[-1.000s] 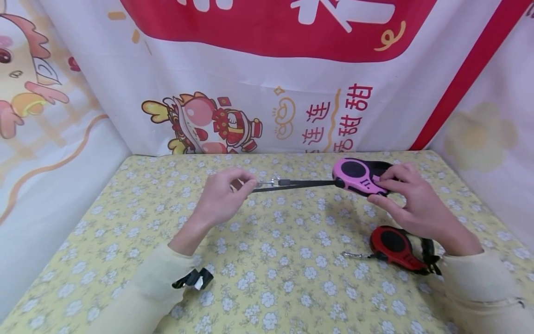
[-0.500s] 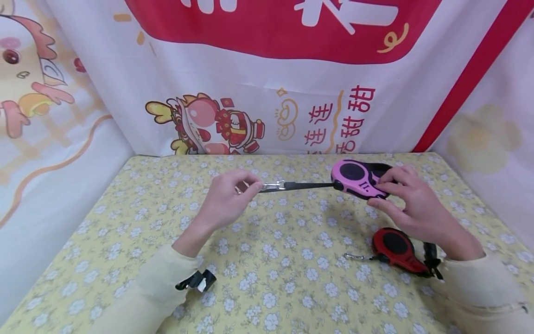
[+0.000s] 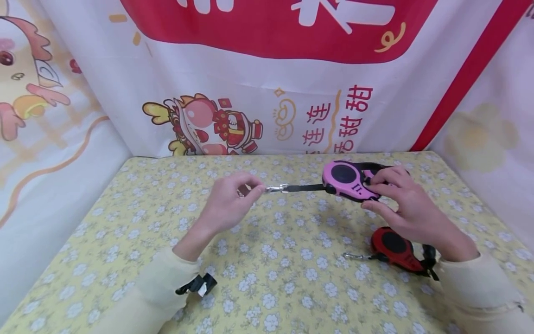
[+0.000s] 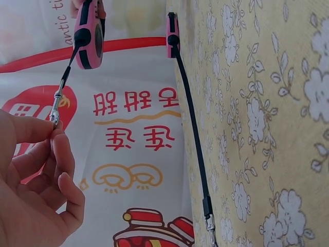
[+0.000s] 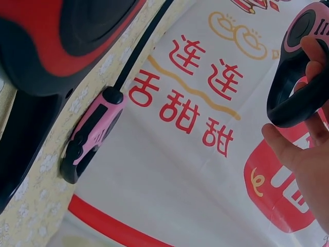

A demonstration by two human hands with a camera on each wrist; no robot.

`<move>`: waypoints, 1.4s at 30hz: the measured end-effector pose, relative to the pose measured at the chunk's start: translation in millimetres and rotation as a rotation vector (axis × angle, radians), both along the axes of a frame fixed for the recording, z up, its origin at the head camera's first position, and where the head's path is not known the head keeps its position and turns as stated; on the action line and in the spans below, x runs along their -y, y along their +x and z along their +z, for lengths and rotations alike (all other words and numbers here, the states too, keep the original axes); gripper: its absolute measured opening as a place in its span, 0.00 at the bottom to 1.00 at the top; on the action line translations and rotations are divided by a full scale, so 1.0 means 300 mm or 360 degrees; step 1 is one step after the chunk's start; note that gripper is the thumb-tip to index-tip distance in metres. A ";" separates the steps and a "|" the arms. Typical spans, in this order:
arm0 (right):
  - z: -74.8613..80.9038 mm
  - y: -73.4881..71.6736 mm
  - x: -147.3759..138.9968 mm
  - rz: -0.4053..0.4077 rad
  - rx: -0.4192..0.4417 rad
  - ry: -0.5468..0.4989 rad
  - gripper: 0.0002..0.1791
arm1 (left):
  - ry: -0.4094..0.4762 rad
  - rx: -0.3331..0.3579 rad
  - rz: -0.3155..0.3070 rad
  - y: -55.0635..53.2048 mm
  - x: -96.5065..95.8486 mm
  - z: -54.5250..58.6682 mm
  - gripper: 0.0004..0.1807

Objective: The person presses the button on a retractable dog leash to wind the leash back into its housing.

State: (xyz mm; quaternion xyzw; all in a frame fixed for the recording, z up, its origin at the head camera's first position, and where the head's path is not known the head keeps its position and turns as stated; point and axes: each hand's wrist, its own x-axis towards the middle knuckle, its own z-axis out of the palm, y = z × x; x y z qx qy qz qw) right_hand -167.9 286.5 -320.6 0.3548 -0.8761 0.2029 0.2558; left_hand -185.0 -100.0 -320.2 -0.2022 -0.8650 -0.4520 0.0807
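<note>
My left hand (image 3: 229, 202) pinches the silver snap hook (image 3: 275, 188) of a pink-and-black retractable dog leash (image 3: 344, 178). A short black strap (image 3: 306, 188) runs from the hook to its casing. My right hand (image 3: 410, 208) holds that casing above the table, thumb below and fingers by the handle. In the left wrist view a second pink leash (image 4: 172, 38) lies on the tabletop with its black strap (image 4: 191, 113) drawn out; the head view hides it behind the held one. A red-and-black retractable leash (image 3: 409, 260) lies below my right hand, its hook pointing left.
A yellow flowered cloth (image 3: 267, 269) covers the table. Printed white fabric (image 3: 250, 74) hangs behind it, with side panels at left and right. A small black device (image 3: 196, 284) sits at my left sleeve.
The held pink casing has moved slightly left, and my left hand slightly right, so hook and casing are closer. The second strap, visible earlier, now lines up behind the held one.
</note>
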 end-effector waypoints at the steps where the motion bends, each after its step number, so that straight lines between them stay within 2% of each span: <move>1: -0.001 0.000 0.000 0.0015 -0.0008 -0.0004 0.21 | -0.0001 0.0011 -0.0001 0.003 -0.003 0.001 0.07; 3: -0.001 0.000 0.003 0.0031 -0.0018 -0.0007 0.23 | 0.0004 0.0026 -0.0008 0.007 -0.008 0.002 0.07; 9: 0.001 0.004 0.018 0.0062 -0.0013 -0.0006 0.18 | -0.0002 -0.0001 -0.0042 0.012 -0.019 0.001 0.06; 11: 0.001 0.006 0.023 0.0071 -0.0010 -0.0008 0.21 | -0.0008 -0.0012 -0.0050 0.015 -0.023 0.001 0.06; 15: 0.000 0.005 0.033 0.0099 -0.0022 -0.0018 0.36 | -0.0006 -0.0043 -0.0058 0.020 -0.030 0.000 0.06; 18: 0.001 0.006 0.040 0.0112 -0.0035 -0.0023 0.41 | 0.0001 -0.0057 -0.0066 0.025 -0.035 -0.003 0.06; 32: 0.001 0.015 0.062 0.0160 -0.0060 -0.0017 0.39 | 0.0003 -0.0126 -0.0110 0.029 -0.058 -0.020 0.05; 42: -0.001 0.011 0.069 0.0217 -0.0080 -0.0077 0.36 | -0.0018 -0.0146 -0.0146 0.031 -0.067 -0.024 0.05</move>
